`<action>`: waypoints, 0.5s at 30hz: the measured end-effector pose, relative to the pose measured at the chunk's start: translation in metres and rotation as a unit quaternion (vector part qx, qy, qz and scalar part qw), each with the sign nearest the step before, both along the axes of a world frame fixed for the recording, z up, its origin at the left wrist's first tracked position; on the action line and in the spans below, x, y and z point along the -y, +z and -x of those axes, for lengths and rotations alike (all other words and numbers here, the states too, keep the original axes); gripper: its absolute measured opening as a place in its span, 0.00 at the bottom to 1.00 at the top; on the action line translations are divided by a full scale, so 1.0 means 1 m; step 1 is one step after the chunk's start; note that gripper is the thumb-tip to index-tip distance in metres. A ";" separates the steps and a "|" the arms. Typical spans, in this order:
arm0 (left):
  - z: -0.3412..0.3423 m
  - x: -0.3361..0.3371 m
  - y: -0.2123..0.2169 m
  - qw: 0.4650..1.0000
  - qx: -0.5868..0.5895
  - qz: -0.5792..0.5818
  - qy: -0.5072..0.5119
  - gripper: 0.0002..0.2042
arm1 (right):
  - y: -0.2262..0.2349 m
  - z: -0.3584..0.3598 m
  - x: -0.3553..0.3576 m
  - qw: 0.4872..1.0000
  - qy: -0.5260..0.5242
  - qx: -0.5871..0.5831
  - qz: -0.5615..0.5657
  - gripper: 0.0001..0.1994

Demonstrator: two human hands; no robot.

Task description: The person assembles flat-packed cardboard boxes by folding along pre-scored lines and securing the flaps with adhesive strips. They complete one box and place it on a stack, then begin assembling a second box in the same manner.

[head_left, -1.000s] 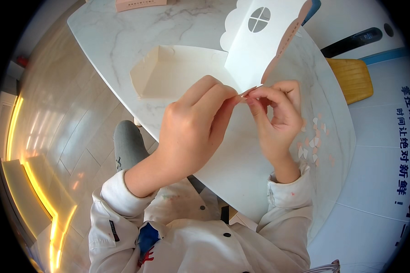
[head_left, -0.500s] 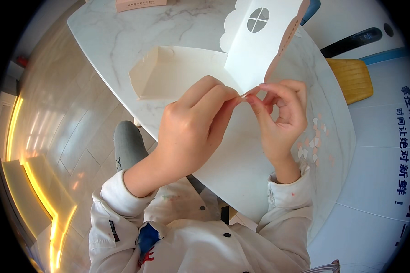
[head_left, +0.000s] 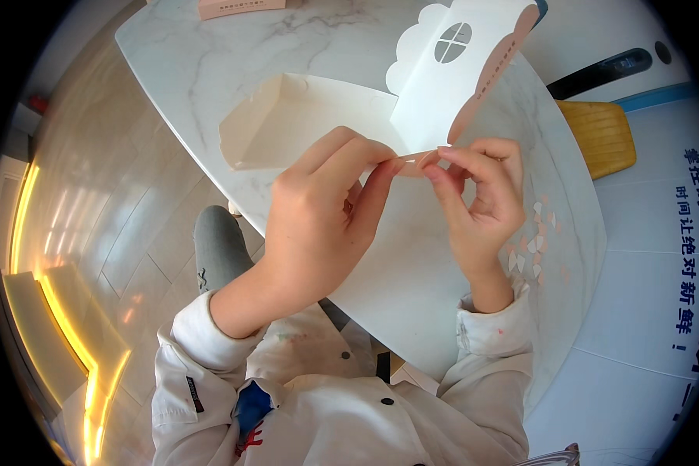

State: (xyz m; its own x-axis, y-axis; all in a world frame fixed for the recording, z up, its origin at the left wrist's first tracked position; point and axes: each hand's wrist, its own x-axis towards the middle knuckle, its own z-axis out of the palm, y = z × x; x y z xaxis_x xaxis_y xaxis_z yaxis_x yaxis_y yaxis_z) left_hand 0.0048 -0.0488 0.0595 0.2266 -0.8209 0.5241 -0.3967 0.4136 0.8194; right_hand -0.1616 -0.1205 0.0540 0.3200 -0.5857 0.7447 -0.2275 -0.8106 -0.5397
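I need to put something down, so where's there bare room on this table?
Bare tabletop lies between left hand and right hand, and between pink box and open white carton. Crowded: where both hands pinch pink card, and right of the right hand, among paper scraps.

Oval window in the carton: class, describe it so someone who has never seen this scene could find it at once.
On the marble-patterned table, find the open white carton. Follow its raised panel toward the picture's top edge. The oval window there is the hole split by a thin cross, unlike the solid, scalloped border beside it.
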 end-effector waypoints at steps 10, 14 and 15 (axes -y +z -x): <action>-0.005 0.001 0.002 0.997 0.045 0.049 -0.032 0.04 | 0.001 -0.001 0.002 1.000 0.008 0.011 -0.006 0.15; -0.005 0.000 0.002 0.994 0.068 0.079 -0.030 0.05 | 0.003 0.001 0.001 1.000 0.000 0.013 -0.007 0.15; -0.005 0.000 0.002 0.994 0.069 0.077 -0.031 0.05 | 0.004 0.001 0.001 1.000 -0.001 0.005 -0.006 0.15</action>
State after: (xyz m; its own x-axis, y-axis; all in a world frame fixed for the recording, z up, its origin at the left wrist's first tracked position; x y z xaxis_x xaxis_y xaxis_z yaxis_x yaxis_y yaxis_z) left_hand 0.0098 -0.0487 0.0618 0.0956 -0.7387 0.6672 -0.4707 0.5571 0.6842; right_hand -0.1629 -0.1219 0.0580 0.3108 -0.5946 0.7415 -0.2228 -0.8040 -0.5514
